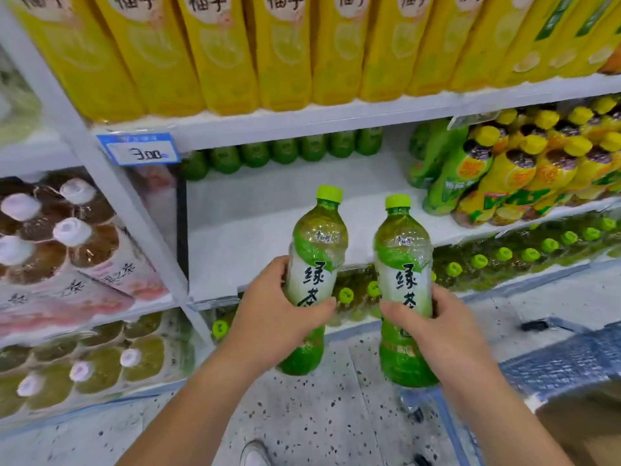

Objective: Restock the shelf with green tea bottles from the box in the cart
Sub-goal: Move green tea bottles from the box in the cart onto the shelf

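My left hand [274, 309] grips one green tea bottle [314, 243] around its middle. A second green tea bottle [403, 260] is held the same way by my right hand [440, 322]. Both bottles are upright with green caps, side by side in front of the white middle shelf [268, 230]. That shelf has a row of green tea bottles [285, 151] at its back and a bare front area. The blue cart [568, 358] shows at the lower right, with a brown box [584, 422] at its corner.
Yellow drink bottles [218, 52] fill the shelf above. Yellow-capped bottles [524, 166] crowd the right of the middle shelf. More green-capped bottles [504, 257] stand on the shelf below. Packs of brown and pink drinks [67, 237] sit left. A price tag [141, 151] hangs on the shelf edge.
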Motion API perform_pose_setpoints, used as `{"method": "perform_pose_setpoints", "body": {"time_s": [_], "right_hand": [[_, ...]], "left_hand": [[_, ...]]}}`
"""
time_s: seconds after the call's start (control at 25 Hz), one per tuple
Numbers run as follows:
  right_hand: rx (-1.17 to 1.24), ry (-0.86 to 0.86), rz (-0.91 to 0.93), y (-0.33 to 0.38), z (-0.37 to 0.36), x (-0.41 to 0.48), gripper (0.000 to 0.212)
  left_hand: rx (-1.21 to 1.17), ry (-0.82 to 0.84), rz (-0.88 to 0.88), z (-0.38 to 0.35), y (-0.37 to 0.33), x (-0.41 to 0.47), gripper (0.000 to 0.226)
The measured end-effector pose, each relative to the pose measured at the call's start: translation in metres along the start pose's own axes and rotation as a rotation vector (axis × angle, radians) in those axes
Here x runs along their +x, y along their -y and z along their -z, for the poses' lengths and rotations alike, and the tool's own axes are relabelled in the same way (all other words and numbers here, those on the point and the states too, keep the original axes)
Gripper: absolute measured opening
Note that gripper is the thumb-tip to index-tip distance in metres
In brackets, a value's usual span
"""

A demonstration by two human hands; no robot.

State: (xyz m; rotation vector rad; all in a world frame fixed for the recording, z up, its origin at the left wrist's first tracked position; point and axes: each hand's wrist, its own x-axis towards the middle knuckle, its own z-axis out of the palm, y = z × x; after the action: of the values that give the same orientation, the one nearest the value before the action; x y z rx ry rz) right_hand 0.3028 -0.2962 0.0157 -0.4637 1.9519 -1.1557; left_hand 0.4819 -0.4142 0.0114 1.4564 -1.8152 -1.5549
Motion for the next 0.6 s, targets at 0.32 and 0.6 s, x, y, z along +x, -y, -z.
{"method": "perform_pose_setpoints", "body": {"time_s": [0.32,0.6], "right_hand": [[-0.15,0.136,0.07,0.013,-0.083,0.059,0.02],[-0.209,0.185,0.229,0.034,-0.111,0.113,0.02]], "left_hand": [[0.115,-0.179,-0.008,0.057,0.045,0.052,0.04],[0.039,-0.356,-0.086,0.074,0.054,0.094,0.04]]}}
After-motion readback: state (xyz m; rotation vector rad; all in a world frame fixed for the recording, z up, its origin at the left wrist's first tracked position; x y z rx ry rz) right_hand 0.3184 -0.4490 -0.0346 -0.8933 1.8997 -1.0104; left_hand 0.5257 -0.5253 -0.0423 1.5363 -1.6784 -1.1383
